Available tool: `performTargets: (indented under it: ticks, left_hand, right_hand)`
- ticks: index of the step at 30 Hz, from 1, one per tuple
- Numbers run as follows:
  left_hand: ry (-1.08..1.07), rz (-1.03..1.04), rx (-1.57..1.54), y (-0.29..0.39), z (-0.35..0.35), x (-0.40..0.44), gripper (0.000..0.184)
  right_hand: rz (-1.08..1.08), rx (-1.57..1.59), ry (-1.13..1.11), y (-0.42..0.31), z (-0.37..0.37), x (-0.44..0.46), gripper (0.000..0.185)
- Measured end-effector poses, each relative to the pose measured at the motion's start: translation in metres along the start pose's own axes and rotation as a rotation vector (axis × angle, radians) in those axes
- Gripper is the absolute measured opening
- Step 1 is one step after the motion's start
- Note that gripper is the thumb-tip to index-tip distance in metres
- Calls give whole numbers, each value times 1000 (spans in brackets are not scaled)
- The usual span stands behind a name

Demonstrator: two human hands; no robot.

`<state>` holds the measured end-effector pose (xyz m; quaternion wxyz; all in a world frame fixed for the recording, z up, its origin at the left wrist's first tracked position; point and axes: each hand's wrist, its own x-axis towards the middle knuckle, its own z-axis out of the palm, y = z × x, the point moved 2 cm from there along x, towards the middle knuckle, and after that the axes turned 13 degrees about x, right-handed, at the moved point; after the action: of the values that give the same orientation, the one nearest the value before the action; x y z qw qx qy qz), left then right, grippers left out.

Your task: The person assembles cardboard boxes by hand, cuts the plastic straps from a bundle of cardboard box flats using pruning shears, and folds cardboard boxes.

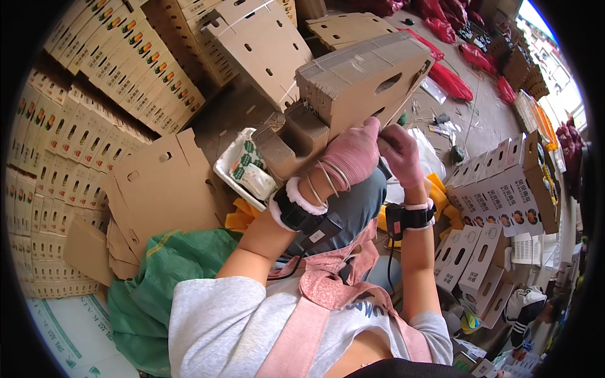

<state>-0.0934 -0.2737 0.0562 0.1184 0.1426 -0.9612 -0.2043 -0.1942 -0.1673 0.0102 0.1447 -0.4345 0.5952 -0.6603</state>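
My left hand [351, 151], in a pink glove with rings on the wrist, is closed against the near side of a thick stack of cardboard sheets [359, 79]. My right hand [403, 154], also gloved in pink, is beside it with curled fingers. The hands are close together; whatever lies between their fingers is too small or hidden to name. Oval cut-outs show in the stack's face. Left of my left hand stands a notched brown cardboard block [296, 142]. A white tray [220, 165] beside it holds a green-and-white printed packet [252, 169].
Printed cartons [126, 57] are piled high on the left, near loose flat cardboard [161, 189]. A green sack [183, 264] lies beside my left elbow. More printed boxes [498, 189] stand on the right. Red bags [447, 75] and scraps lie on the floor beyond.
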Motion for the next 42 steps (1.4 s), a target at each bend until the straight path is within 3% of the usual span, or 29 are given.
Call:
performTargets:
  ticks: [4,6,7,9,14,16,18,21,24,26,31,42]
  left_hand:
    - [4,-10,30,-2,3,-1,15]
    - [41,36,-50,-1,2,-3,14]
    - [42,49,-66,0,3,-4,15]
    - [154,97,-81,-1,10,-7,16]
    - [319,84,108,7,24,-13,15]
    - [365,38,64,11,31,-6,19]
    - [407,55,-36,6,33,2,24]
    - [400,76,-77,3,29,6,23]
    - [354,98,-73,4,28,7,22]
    - [303,118,-52,6,27,14,21]
    - [167,177,90,8,19,18,20]
    - [-356,566,882,29,1,47,18]
  right_hand:
    - [-1,96,-4,4,1,0,7]
    - [-125,10,-59,1,4,0,2]
    - [-21,39,-47,-2,4,-2,3]
    - [80,78,12,16,-7,-7,6]
    - [-14,-48,370,17,-39,0,16]
    - [-173,-230,136,10,-45,8,18]
    - [128,-550,-129,-34,-15,10,18]
    - [138,-696,-108,-25,-9,10,18]
    - [173,15,-80,29,-43,5,28]
    - [197,288,61,37,-43,-11,27]
    - [163,559,239,23,-7,-24,25]
    - [86,919,245,-4,35,-25,22]
